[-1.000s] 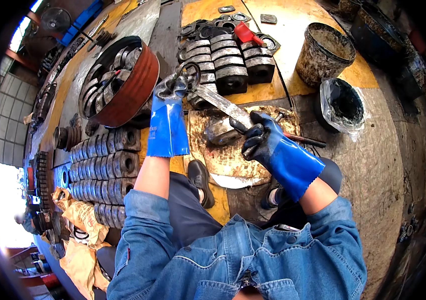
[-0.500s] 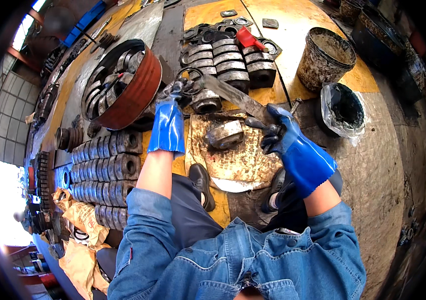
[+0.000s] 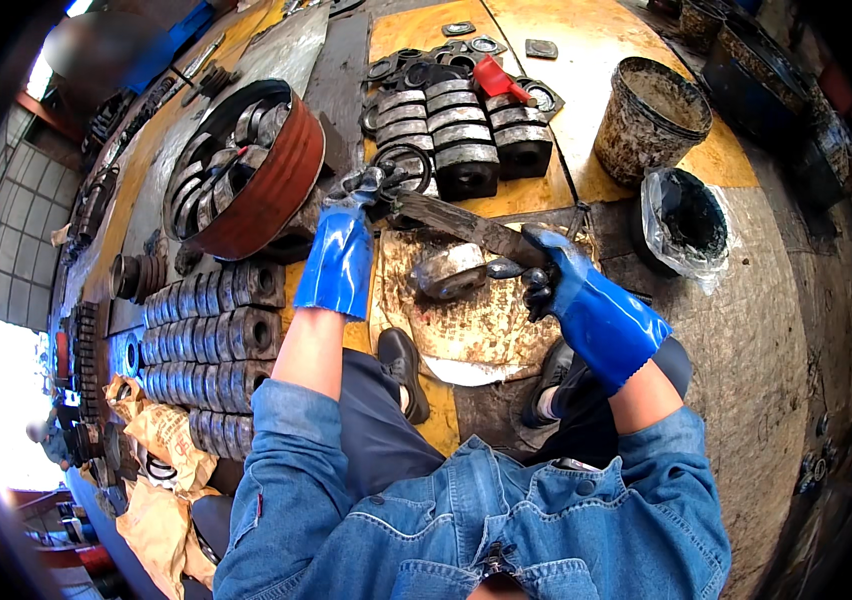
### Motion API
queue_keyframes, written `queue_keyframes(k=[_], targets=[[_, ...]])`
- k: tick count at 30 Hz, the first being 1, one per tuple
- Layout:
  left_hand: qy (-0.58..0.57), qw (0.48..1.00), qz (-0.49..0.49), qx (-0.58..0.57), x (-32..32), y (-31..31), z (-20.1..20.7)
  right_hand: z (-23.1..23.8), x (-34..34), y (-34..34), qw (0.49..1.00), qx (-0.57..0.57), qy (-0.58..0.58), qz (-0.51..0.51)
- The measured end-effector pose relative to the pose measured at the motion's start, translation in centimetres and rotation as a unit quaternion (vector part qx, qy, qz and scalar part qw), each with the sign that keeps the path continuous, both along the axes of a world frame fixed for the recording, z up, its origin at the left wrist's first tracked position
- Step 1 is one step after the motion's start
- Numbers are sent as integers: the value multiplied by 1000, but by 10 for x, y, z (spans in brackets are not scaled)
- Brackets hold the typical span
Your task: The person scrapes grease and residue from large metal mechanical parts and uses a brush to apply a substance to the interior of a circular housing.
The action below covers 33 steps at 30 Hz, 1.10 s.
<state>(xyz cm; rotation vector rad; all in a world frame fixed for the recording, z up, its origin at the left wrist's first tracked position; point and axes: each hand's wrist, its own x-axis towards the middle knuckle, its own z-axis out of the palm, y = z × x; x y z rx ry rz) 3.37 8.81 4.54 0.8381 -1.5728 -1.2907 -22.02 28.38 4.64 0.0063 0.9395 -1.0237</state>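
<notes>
Likely light, firm and greasy-slick, the black ring (image 3: 406,147), just beyond the stained sheet (image 3: 486,335), suits a rim hold — the left hand (image 3: 350,188) curls around its edge. The right hand (image 3: 558,268), part-curled, grips a flat bar (image 3: 466,225).

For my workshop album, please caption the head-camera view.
Blue-gloved left hand holds a dark ring; the right hand holds a flat metal bar over a stained sheet.

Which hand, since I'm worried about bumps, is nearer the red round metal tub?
Left: the left blue-gloved hand is just right of the tub; the right blue-gloved hand is farther right.
</notes>
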Motion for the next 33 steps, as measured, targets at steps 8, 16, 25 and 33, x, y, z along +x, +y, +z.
queue_keyframes(k=[8,16,25,33], targets=[[-6,1000,-13,3,-1,-1,2,-9,-9,2,993,-69,-75,-55],[-29,999,-33,15,2,0,2,-1,-19,8,989,-83,-73,-96],[-103,987,-125,-9,-17,-14,-12,1,-21,7,986,-93,-80,-109],[-169,982,-63,56,-27,9,-13,-119,-106,-9,879,11,263,-397]])
